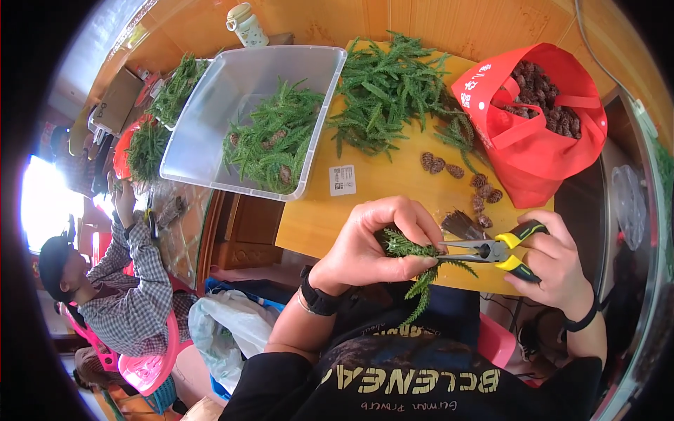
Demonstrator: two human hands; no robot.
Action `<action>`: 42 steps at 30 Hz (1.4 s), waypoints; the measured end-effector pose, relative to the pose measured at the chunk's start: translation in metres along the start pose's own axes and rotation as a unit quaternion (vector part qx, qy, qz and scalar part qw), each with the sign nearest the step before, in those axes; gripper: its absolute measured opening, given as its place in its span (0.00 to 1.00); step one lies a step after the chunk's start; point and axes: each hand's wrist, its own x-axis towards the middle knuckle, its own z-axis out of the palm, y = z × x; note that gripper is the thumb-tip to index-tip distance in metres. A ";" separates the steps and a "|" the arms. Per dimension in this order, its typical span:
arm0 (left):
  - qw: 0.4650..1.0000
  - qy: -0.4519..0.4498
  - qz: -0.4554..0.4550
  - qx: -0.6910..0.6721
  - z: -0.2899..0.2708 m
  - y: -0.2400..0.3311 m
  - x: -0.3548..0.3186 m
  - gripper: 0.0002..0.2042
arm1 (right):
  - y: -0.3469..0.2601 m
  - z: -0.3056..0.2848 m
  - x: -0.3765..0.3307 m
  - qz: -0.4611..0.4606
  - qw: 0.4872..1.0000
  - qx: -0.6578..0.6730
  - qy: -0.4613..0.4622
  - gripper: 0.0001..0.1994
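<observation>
A green sprig (403, 245) was pinched between the thumb and fingers of the left hand (368, 242), and it was held above the near edge of the yellow table (303, 226). Pliers (496, 250) with yellow and black handles were gripped in the right hand (560, 270); their jaws were parted and pointed at the left fingertips. Whether the sprig was touched by them could not be told.

Behind the hands, loose pine cones (437, 165) were scattered on the table, near a dark bundle of thin strands (463, 226). A red bag (523, 168) filled with more cones was set at the right. Loose greenery (390, 91) was heaped at the back, and a white label (342, 180) was seen beside a clear tub (193, 158), in which greenery and cones were held. At the left, a co-worker in a checked shirt (133, 316) was seated.
</observation>
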 end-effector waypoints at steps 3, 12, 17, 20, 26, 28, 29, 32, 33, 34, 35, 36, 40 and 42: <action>0.999 -0.018 -0.013 -0.043 0.000 0.000 -0.002 0.08 | 0.005 0.001 0.001 -0.027 1.000 -0.010 0.002 0.13; 0.988 -0.014 -0.070 -0.133 0.001 -0.005 -0.004 0.12 | 0.010 0.001 0.004 -0.062 0.998 -0.029 -0.003 0.13; 0.982 -0.052 -0.084 -0.159 0.000 -0.006 -0.003 0.13 | 0.009 -0.006 0.011 -0.090 0.994 -0.061 -0.016 0.13; 0.981 -0.066 -0.073 -0.165 0.000 -0.006 -0.001 0.13 | 0.010 -0.006 0.013 -0.098 0.994 -0.050 -0.020 0.14; 0.983 -0.067 -0.079 -0.154 -0.001 -0.006 -0.003 0.12 | 0.014 -0.007 0.006 -0.112 0.992 -0.047 -0.039 0.14; 0.983 -0.066 -0.083 -0.151 -0.001 -0.005 -0.004 0.12 | 0.012 -0.006 0.003 -0.102 0.993 -0.028 -0.044 0.16; 0.983 -0.065 -0.087 -0.148 -0.002 -0.005 -0.005 0.12 | 0.012 -0.004 0.003 -0.101 0.993 -0.028 -0.045 0.16; 0.986 -0.092 -0.063 -0.127 -0.003 -0.001 -0.004 0.11 | 0.010 -0.001 0.005 -0.087 0.995 0.001 -0.049 0.15; 0.986 -0.091 -0.062 -0.127 -0.003 0.000 -0.003 0.11 | 0.007 0.001 0.008 -0.078 0.997 -0.001 -0.028 0.13; 0.986 -0.092 -0.060 -0.123 -0.003 0.001 -0.003 0.10 | 0.006 0.002 0.010 -0.070 0.998 -0.002 -0.007 0.12; 0.987 -0.094 -0.059 -0.119 -0.004 0.001 -0.002 0.10 | 0.006 0.002 0.009 -0.071 0.997 -0.002 -0.008 0.12; 0.987 -0.094 -0.058 -0.119 -0.004 0.001 -0.002 0.10 | 0.006 0.002 0.007 -0.066 0.998 -0.002 -0.016 0.11; 0.988 -0.108 -0.037 -0.100 -0.005 0.000 -0.001 0.10 | 0.013 0.003 0.003 -0.078 0.996 0.006 -0.035 0.12; 0.989 -0.107 -0.035 -0.099 -0.004 0.001 -0.001 0.10 | 0.013 0.002 0.004 -0.078 0.996 0.008 -0.034 0.12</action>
